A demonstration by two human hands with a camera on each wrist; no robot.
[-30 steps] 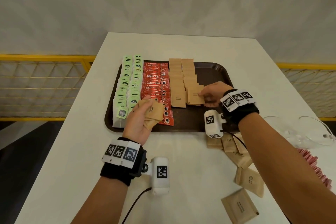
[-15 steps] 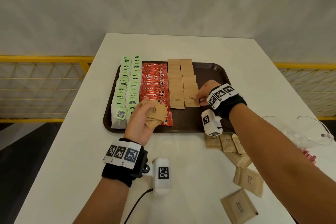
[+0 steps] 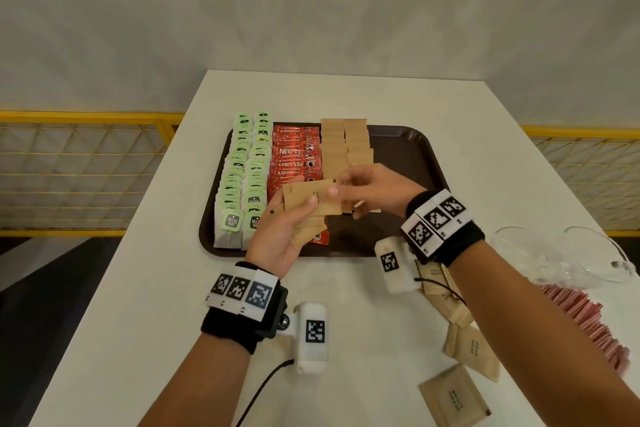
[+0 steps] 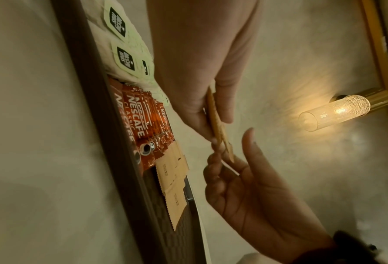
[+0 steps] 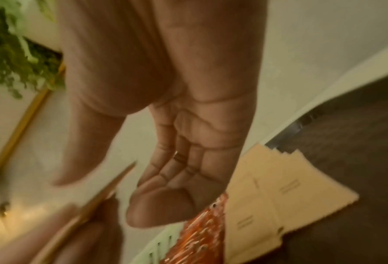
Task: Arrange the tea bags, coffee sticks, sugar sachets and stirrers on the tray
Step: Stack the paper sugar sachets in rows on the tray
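A dark brown tray [image 3: 408,163] holds two columns of green tea bags [image 3: 242,177], a column of red coffee sticks [image 3: 294,156] and two columns of brown sugar sachets [image 3: 346,142]. My left hand [image 3: 292,206] grips a small stack of sugar sachets [image 3: 322,210] above the tray's near edge, thumb on top. My right hand [image 3: 341,185] is at the stack's far end. In the left wrist view its fingers [image 4: 213,159] touch the end of the sachets [image 4: 217,128], and its thumb stands apart. The right wrist view is blurred.
Several loose brown sachets [image 3: 474,350] lie on the white table [image 3: 138,322] under my right forearm. A pile of pink-red sachets [image 3: 588,319] and a clear plastic bag [image 3: 561,253] sit at the right edge. Yellow railings [image 3: 86,166] flank the table.
My right hand has let go of a sachet laid in the right sugar column and swung left to the stack. My left hand has lifted the stack slightly towards it.
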